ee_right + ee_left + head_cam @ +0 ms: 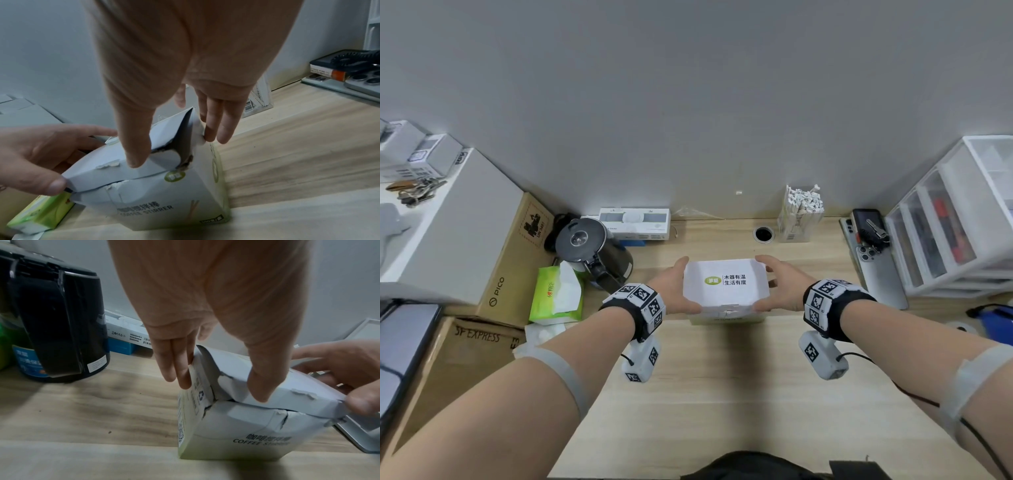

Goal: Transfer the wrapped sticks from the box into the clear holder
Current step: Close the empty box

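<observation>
Between your two hands: the box (726,286), white cardboard, squarish, standing on the pale wood-grain desk (722,394).
Box lid: a flat white flap with a green round logo and black print; its front edge is torn and ragged, with frayed paper at the corners, as both wrist views show.
Box front: smooth printed card reading "COFFEE STIRRER", with a pale green band low down.
Your left hand (674,291): fingers straight down the box's left wall, thumb curled over the lid's front edge, so you pinch the lid at its left end.
Your right hand (782,286): mirrors it on the right wall, fingers long and flat, thumb pressing the lid's near edge; the lid bows upward between your thumbs.
Box contents: hidden under the lid; the dark gap at the corner shows nothing clear.
Beyond your right hand, against the grey wall: the clear holder (798,224), a square transparent plastic tub, upright.
Inside the holder: wrapped sticks (803,202), thin, white paper-sleeved, packed upright with crimped tops standing above the rim.
Left of your left hand: a black glossy kettle (590,251), rounded, and a green soft tissue pack (554,296).
Right of your right hand: phones (876,270) lying flat, then white plastic drawers (959,222).
</observation>
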